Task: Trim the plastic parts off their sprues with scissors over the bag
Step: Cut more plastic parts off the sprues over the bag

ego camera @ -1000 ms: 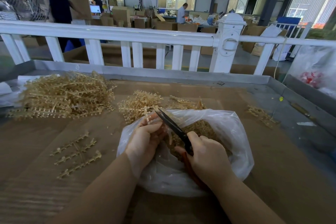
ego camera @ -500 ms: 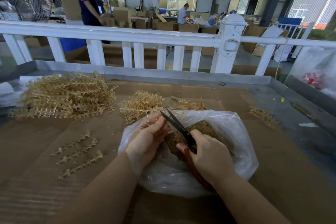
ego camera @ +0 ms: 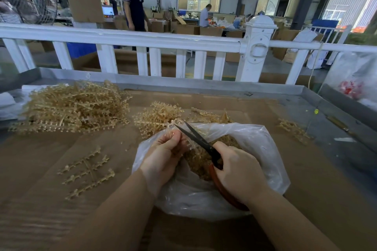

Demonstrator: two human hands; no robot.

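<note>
**Blades parted over the open bag**

Since a second ago the scissors point(ego camera: 201, 142) have opened, their tips now apart beside the left hand point(ego camera: 165, 154), which pinches a small sprue point(ego camera: 173, 123) between thumb and fingers. Right hand point(ego camera: 238, 171) grips the red handles. Both work above the clear bag point(ego camera: 265, 149) near the table's point(ego camera: 336, 169) front edge, trimmed parts inside.

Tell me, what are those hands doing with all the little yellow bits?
The right hand works scissors over a clear plastic bag. The left hand pinches a small sprue piece at the blades. Cut bits fill the bag. More sprues wait piled on the cardboard.
</note>
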